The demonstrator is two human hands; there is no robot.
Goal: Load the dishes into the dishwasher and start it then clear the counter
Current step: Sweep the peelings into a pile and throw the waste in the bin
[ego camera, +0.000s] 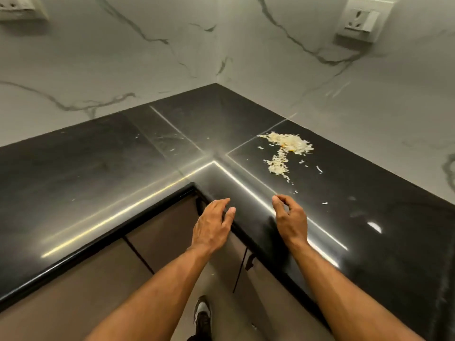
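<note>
Both hands hover at the inner corner of the black counter [103, 168]. The left hand [213, 223] is relaxed, fingers straight, holding nothing; the right hand [290, 217] is loosely curled, empty. Spilled food scraps [285, 148] lie just beyond the right hand's fingertips.

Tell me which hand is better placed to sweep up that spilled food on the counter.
Right. The right hand hovers over the counter on the same side as the food scraps, just short of them. The left hand sits at the inner corner edge, farther away.
</note>
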